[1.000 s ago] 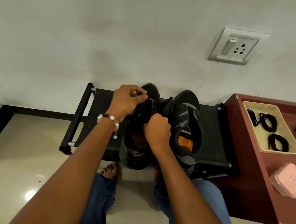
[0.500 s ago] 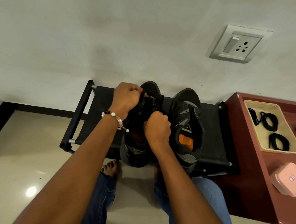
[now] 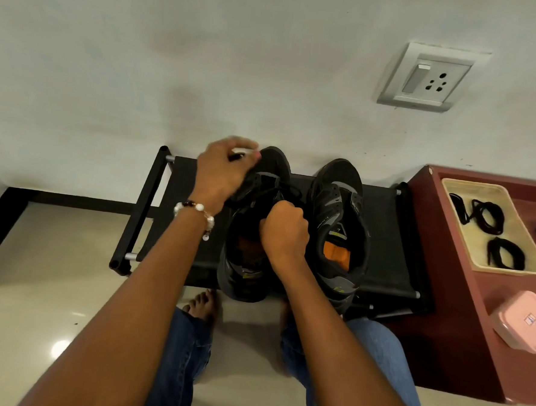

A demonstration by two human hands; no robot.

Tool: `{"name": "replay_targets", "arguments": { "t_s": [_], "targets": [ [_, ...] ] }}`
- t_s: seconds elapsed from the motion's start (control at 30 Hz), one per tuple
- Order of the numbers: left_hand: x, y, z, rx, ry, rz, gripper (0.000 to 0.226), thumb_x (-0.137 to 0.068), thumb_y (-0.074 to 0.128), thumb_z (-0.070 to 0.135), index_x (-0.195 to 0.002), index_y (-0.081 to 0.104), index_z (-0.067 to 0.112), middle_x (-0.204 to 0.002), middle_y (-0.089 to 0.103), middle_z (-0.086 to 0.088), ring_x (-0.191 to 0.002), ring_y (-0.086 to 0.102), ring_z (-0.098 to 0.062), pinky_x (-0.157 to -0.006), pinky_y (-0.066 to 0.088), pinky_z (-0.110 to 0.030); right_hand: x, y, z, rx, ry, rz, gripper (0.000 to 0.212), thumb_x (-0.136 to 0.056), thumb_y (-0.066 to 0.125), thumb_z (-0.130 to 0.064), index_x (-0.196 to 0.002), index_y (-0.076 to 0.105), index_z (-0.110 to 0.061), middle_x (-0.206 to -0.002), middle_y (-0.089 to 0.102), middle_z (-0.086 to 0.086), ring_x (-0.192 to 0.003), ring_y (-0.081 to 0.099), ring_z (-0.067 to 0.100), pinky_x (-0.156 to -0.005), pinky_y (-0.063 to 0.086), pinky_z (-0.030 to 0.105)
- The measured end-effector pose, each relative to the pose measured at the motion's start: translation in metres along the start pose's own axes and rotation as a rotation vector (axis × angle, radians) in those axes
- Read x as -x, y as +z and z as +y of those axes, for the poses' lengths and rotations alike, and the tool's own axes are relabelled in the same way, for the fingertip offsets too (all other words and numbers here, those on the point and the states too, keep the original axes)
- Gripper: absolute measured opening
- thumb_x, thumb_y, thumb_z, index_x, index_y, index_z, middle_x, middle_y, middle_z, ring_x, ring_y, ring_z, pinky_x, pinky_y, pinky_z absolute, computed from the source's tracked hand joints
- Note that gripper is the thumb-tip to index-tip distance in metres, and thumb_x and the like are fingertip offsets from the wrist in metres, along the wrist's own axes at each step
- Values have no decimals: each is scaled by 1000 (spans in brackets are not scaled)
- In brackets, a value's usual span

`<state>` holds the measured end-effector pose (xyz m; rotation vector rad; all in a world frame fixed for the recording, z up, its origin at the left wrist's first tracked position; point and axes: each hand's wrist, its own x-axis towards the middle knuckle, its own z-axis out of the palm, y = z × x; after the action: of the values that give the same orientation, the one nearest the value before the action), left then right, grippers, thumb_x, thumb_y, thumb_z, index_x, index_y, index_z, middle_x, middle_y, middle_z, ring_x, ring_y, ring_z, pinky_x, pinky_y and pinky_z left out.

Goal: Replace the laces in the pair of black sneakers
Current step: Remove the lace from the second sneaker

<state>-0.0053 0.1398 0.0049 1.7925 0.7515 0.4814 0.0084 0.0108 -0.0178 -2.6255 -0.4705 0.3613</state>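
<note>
Sneakers (image 3: 293, 226) are sitting side by side on a low black rack (image 3: 387, 238); left hand (image 3: 223, 172) is pinching a lace end, right hand (image 3: 285, 232) is gripping the left shoe's lace. Right shoe appears laceless; spare laces (image 3: 491, 230) are waiting in a tray.

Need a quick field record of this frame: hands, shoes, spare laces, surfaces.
left hand: fingers curled at the toe end of the left sneaker, pinching what looks like a lace end
right hand: fist over the left sneaker's tongue area, gripping its lace
left sneaker: on the black rack, being worked on
right sneaker: beside it on the rack, untouched, no lace visible
black rack: low, against the wall
laces: black bundles in the beige tray
beige tray: on the maroon cabinet
pink box: closed, nearer on the cabinet
</note>
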Motion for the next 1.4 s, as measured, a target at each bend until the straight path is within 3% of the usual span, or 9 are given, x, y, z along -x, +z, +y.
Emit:
{"name": "replay_targets", "arguments": {
  "t_s": [0.1, 0.33, 0.47, 0.63, 0.77, 0.93, 1.1, 1.27, 1.4],
  "targets": [
    [-4, 23, -18, -450, 44, -135, 24, -85, 71, 32, -108, 74, 24, -112, 68, -1, -97, 64, -16, -91, 52, -32, 0, -1, 0, 20, -1, -7, 24, -97, 52, -14, -113, 55, 4, -109, 61, 19, -99, 62, 37, -67, 43, 35],
    [-6, 35, -18, -643, 92, -119, 19, -90, 65, 28, -86, 74, 13, -103, 64, -9, -79, 64, -27, -75, 56, -41, -2, 4, 1, 17, 34, 5, 24, -99, 47, -12, -116, 54, 3, -109, 61, 18, -99, 63, 35, -66, 43, 33],
    [-1, 22, -4, -174, -91, -73, 18, -93, 59, 9, -82, 74, 13, -91, 69, 2, -84, 63, -10, -70, 49, -18, -2, 5, 1, -3, 37, 18, 26, -97, 50, -14, -115, 55, 4, -108, 62, 18, -99, 63, 37, -67, 45, 36],
    [8, -10, 19, 724, -180, -53, 33, -96, 39, -1, -74, 63, 7, -76, 68, -3, -76, 68, -21, -64, 53, -28, -1, 5, 1, -31, 32, 23, 24, -97, 51, -15, -111, 56, 4, -104, 62, 17, -94, 64, 36, -63, 44, 34],
    [8, -18, 20, 1251, -222, -55, 35, -93, 34, 7, -64, 53, 14, -63, 48, -1, -49, 40, -14, -56, 43, -27, -1, 5, 0, -30, 35, 25, 25, -98, 50, -15, -112, 56, 4, -106, 62, 18, -96, 63, 36, -64, 43, 34],
    [1, 1, 2, 321, -116, 79, 16, -94, 57, 21, -85, 70, 21, -65, 55, 6, -50, 45, -7, -44, 38, -21, -2, 5, 1, -17, 30, 31, 22, -97, 50, -13, -110, 56, 4, -104, 62, 17, -95, 63, 36, -64, 43, 34],
    [-7, 32, -20, -534, 107, -129, 20, -86, 71, 30, -103, 76, 22, -112, 68, -2, -99, 63, -17, -91, 52, -35, -5, 9, 2, 18, 40, 26, 27, -98, 47, -12, -118, 54, 5, -109, 62, 18, -99, 63, 36, -67, 45, 35],
    [-10, 40, -20, -637, 92, -83, 18, -87, 69, 31, -91, 76, 15, -107, 66, -9, -93, 63, -25, -85, 54, -40, -7, 10, 3, 17, 43, 15, 28, -98, 48, -13, -119, 53, 4, -111, 61, 19, -101, 62, 37, -70, 45, 37],
    [-3, 36, -15, -351, -99, -101, 20, -90, 63, 22, -88, 73, 5, -98, 68, -12, -92, 63, -27, -83, 54, -39, -6, 11, 4, 6, 36, 32, 27, -98, 47, -14, -117, 55, 4, -107, 63, 18, -96, 64, 35, -66, 46, 35]
  ]
}}
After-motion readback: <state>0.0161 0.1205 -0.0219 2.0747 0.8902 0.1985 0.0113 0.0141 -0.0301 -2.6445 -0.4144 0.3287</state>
